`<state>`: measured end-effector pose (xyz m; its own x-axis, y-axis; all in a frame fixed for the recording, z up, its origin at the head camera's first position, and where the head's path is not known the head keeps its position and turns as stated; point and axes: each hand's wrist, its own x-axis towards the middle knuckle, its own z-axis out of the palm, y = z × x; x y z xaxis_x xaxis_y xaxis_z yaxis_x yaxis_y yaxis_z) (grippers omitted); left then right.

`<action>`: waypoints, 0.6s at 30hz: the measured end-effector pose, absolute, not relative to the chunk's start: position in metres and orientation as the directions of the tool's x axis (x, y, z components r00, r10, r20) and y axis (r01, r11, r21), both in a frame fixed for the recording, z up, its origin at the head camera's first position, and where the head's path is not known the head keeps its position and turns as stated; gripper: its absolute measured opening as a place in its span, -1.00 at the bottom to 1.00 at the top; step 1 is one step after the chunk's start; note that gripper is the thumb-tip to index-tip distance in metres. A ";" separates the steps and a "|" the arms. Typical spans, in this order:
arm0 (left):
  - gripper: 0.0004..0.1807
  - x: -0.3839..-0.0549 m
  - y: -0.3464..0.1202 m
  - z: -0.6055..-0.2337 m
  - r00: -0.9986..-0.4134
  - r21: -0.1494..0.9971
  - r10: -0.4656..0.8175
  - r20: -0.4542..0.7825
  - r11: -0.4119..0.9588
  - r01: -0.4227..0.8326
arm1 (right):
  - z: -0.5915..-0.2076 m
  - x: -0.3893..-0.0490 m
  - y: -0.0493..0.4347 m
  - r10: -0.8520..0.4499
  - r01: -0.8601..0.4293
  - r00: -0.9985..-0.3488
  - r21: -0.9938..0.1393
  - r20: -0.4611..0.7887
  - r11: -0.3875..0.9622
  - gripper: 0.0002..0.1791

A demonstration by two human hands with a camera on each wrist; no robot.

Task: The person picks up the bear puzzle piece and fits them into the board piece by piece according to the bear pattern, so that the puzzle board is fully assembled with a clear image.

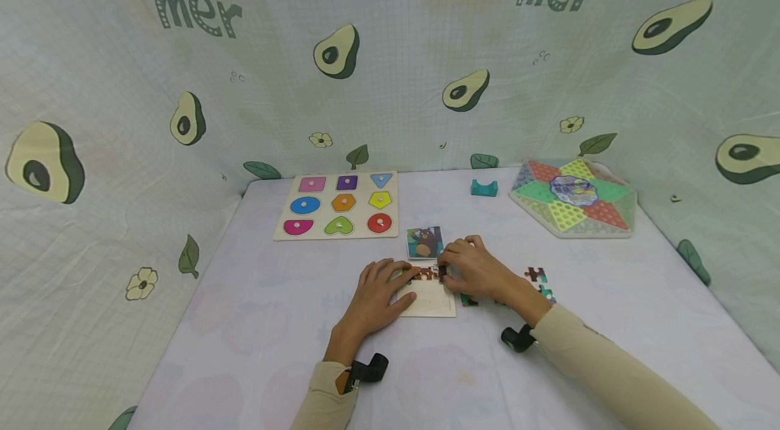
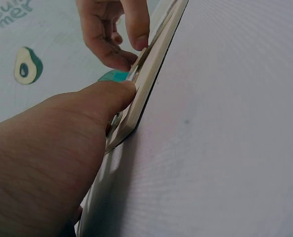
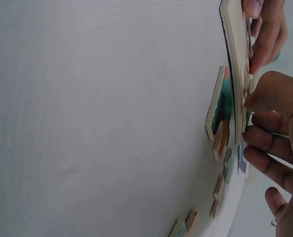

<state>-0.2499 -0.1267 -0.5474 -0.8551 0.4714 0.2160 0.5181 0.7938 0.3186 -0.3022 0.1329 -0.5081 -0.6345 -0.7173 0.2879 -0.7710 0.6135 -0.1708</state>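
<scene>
A wooden jigsaw tray lies in front of me, with several joined puzzle pieces along its far edge. My left hand rests over the tray's left side, fingers extended and fingertips on the pieces, thumb on the near part. At the far right corner, my right hand pinches a dark puzzle piece between thumb and fingers, right at the row's end. In the left wrist view the pinched piece stands tilted at the tray. A picture card with a bear sits just beyond the tray.
Loose jigsaw pieces lie right of the tray, some partly under my right forearm; the right wrist view shows a larger loose piece beside it. Farther back are a shape board, a teal block and a patterned hexagonal box.
</scene>
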 end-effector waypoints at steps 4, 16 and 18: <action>-0.44 -0.250 -0.126 -0.547 -0.854 0.318 0.472 0.219 0.793 0.520 | -0.509 -0.302 0.133 -0.720 -0.775 -0.629 -0.158 0.294 0.612 -0.77; -0.44 -0.251 -0.126 -0.546 -0.860 0.317 0.472 0.195 0.799 0.510 | -0.507 -0.302 0.133 -0.739 -0.790 -0.611 -0.167 0.284 0.590 -0.86; -0.44 -0.251 -0.127 -0.546 -0.859 0.322 0.473 0.196 0.796 0.512 | -0.508 -0.302 0.133 -0.740 -0.795 -0.604 -0.170 0.295 0.582 -0.87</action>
<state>-0.2505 -0.1268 -0.5464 -0.8588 0.4732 0.1962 0.5123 0.7960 0.3223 -0.3018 0.1327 -0.5078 -0.6045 -0.7402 0.2946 -0.7953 0.5819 -0.1699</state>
